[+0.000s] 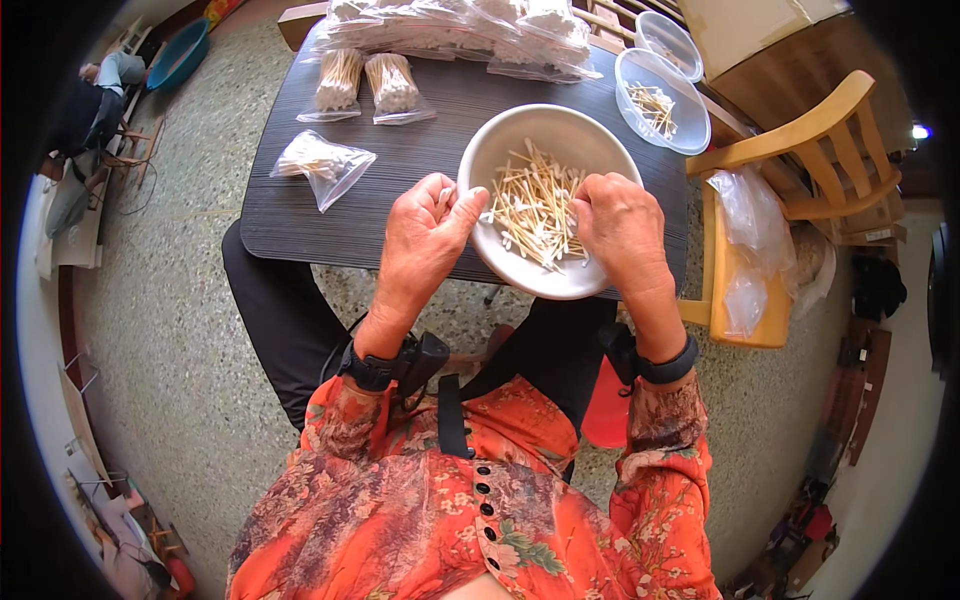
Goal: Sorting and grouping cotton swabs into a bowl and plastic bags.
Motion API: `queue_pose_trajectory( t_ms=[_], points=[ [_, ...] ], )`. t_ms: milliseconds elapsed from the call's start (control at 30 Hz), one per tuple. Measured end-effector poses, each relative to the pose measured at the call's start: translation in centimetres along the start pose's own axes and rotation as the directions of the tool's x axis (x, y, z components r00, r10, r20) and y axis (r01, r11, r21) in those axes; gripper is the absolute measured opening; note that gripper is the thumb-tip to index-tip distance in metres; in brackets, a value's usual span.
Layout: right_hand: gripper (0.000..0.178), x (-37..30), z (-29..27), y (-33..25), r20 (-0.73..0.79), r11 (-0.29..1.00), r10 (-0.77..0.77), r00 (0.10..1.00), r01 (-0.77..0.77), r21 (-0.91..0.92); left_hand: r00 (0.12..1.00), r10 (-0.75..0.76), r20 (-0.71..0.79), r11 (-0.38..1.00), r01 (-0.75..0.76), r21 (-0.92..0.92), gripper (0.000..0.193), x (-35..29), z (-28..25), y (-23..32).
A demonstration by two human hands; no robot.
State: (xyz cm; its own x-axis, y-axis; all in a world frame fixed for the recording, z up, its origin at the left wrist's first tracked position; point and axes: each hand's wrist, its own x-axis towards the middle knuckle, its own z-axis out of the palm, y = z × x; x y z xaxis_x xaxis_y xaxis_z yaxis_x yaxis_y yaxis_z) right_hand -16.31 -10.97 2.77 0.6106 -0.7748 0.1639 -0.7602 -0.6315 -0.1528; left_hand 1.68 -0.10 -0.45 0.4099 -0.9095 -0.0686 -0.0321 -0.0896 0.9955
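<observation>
A white bowl (500, 150) full of wooden-stemmed cotton swabs (535, 205) sits at the near edge of a dark table (300, 215). My left hand (425, 235) rests at the bowl's left rim, fingers curled around a few swabs. Inside the bowl on the right, my right hand (620, 225) pinches among the loose swabs. Which swabs the right fingers grip is hidden under the hand.
Small clear bags of swabs (320, 160) lie on the table's left and back (390, 85), with a heap of filled bags (450, 25) behind. Two clear plastic tubs (665, 100) stand at the right. A wooden chair (800, 150) holds plastic bags. Another person (105, 90) sits far left.
</observation>
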Motion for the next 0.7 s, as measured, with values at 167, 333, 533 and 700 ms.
queue_pose_trajectory(
  t_ms=[167, 333, 533, 700],
  points=[
    [0.014, 0.7, 0.2, -0.2, 0.075, 0.997, 0.059, 0.995, -0.055, -0.053, 1.0, -0.015, -0.005, 1.0, 0.015, -0.012, 0.022, -0.1, 0.1, 0.8],
    [0.013, 0.7, 0.4, 0.1, 0.103, 0.998, 0.047, 0.994, -0.051, 0.038, 1.0, 0.004, -0.016, 1.0, -0.004, -0.002, 0.022, 0.2, 0.1, -0.4],
    [0.011, 0.9, 0.0, 0.9, 0.081, 0.984, 0.057, 0.995, -0.07, 0.164, 1.0, -0.015, 0.0, 1.0, 0.015, 0.012, 0.022, 0.0, 0.0, 0.3],
    [0.009, 1.4, -1.5, 1.6, 0.276, 0.67, 0.165, 0.947, -0.313, 0.674, 1.0, 0.013, -0.01, 1.0, -0.013, -0.002, 0.02, 0.1, 0.1, -0.5]
  ],
)
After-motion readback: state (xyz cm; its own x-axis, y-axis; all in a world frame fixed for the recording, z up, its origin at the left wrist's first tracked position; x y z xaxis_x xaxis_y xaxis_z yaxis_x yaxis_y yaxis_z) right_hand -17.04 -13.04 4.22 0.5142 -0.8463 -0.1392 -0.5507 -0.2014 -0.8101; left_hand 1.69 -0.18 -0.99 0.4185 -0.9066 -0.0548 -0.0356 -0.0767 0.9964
